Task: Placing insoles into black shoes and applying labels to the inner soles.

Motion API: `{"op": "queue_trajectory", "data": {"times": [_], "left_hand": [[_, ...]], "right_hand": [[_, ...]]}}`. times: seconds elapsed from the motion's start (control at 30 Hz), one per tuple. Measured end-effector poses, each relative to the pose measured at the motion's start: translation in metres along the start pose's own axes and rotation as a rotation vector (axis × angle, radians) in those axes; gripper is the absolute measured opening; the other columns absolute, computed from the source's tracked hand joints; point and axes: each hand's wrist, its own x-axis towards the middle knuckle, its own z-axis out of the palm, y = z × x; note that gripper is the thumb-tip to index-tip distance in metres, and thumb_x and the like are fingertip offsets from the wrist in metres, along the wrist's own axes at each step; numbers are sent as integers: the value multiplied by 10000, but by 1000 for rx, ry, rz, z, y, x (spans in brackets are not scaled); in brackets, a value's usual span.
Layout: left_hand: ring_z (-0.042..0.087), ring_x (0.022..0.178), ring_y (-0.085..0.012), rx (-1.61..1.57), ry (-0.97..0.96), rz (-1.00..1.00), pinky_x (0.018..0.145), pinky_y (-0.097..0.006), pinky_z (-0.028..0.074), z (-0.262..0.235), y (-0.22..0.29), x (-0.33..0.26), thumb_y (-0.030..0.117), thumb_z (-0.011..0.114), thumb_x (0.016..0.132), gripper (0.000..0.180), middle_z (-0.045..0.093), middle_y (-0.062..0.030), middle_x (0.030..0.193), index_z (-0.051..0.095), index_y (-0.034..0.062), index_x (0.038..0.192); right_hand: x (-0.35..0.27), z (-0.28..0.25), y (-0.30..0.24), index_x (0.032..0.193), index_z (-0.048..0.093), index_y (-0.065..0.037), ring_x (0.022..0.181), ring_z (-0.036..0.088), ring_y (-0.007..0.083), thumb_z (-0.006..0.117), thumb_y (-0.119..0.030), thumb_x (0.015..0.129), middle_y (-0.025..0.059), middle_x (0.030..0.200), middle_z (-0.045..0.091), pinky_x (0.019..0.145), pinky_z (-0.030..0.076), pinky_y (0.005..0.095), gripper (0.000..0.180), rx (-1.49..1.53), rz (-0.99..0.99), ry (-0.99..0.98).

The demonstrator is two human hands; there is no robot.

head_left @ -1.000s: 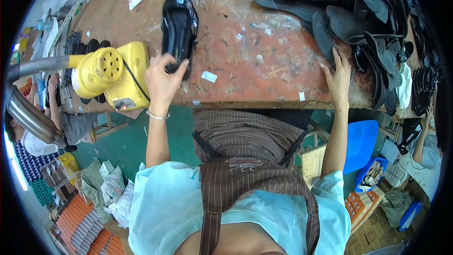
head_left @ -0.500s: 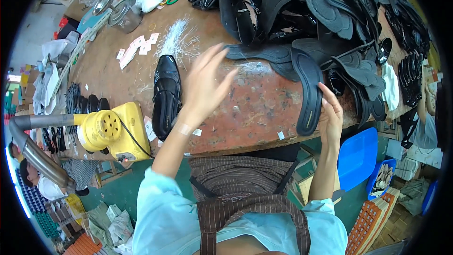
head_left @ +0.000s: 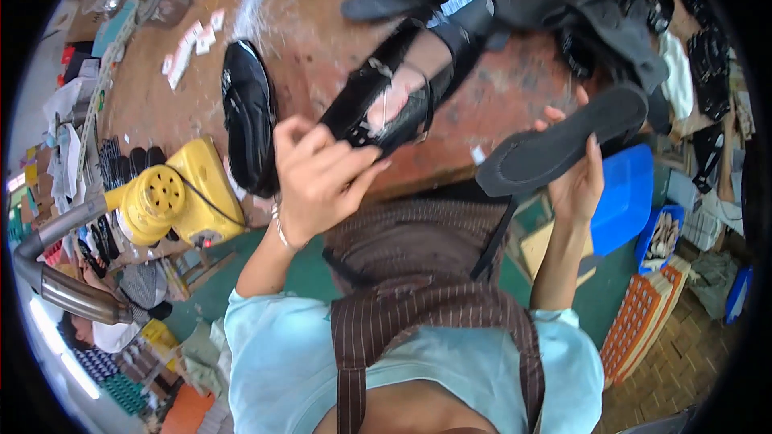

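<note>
My left hand (head_left: 322,173) is closed around the near end of a black patent strap shoe (head_left: 382,92), raised at a slant over the table. Pinkish material shows inside that shoe, and a pale label with bars lies by its far end. In my right hand (head_left: 577,181) is a black insole (head_left: 563,141), thumb on one side and fingers behind it, its plain matt face showing. A second black shoe (head_left: 248,120) rests upright on the table, left of my left hand.
Black insoles and shoes (head_left: 555,0) are heaped at the back right. A yellow machine (head_left: 201,193) with a metal pipe stands at the left table edge. Small white labels (head_left: 189,44) and pale threads (head_left: 256,12) lie behind. A blue bin (head_left: 623,193) sits at the right.
My left hand, empty before, now holds a strap shoe and has come nearer to me. My right hand has lifted the insole and turned it over. The view has shifted.
</note>
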Motion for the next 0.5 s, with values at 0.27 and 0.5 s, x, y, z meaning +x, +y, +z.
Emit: {"op": "queue_trajectory", "data": {"times": [0.27,0.5], "left_hand": [[541,1158,-380,26,-157,-112,1003,-475,446,29,-21,-113,107,822,662,294,592,-148,1172,695,78,925],[495,1290,-410,-280,213,-371,1081,-475,429,67,-27,-134,362,943,593,1186,386,-253,1475,252,85,1517]], "right_hand": [[1,37,18,1355,576,-56,1052,537,299,658,-244,858,123,1219,610,917,426,404,538,-1889,-406,-482],[21,59,95,959,740,-69,1068,596,217,708,-127,688,49,1101,665,938,445,378,279,-1654,-588,-784]]}}
